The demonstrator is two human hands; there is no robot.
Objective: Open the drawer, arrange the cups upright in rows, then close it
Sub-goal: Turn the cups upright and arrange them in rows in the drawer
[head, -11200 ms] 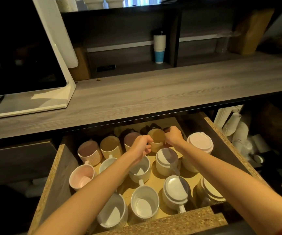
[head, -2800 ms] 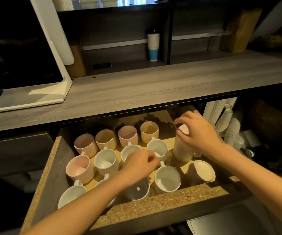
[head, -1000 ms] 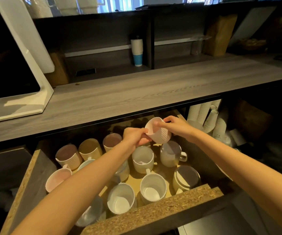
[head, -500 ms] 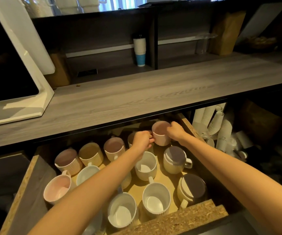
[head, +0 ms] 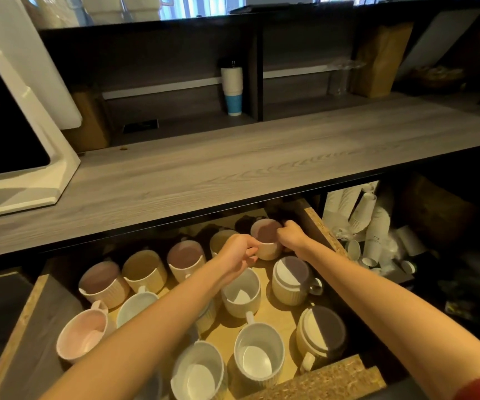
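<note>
The chipboard drawer (head: 323, 228) stands pulled out under the grey counter, full of ribbed cups. A pink cup (head: 267, 239) sits upright at the back right of the drawer. My left hand (head: 237, 255) grips its near left side and my right hand (head: 290, 236) grips its right rim. Several pink and yellow cups (head: 145, 269) stand upright in the back row to its left. White cups (head: 257, 357) stand upright in the middle and front. Two cups (head: 321, 334) along the right side are upside down. My left forearm hides part of the middle cups.
The counter edge (head: 233, 186) overhangs the back of the drawer. A white machine (head: 22, 116) stands on the counter at the left. Stacks of paper cups (head: 359, 215) lie in the dark space right of the drawer. A paper cup stack (head: 232, 90) stands on the shelf.
One second ago both hands held the pink cup tilted in the air. It has since come down upright at the back right, and both hands stay on it.
</note>
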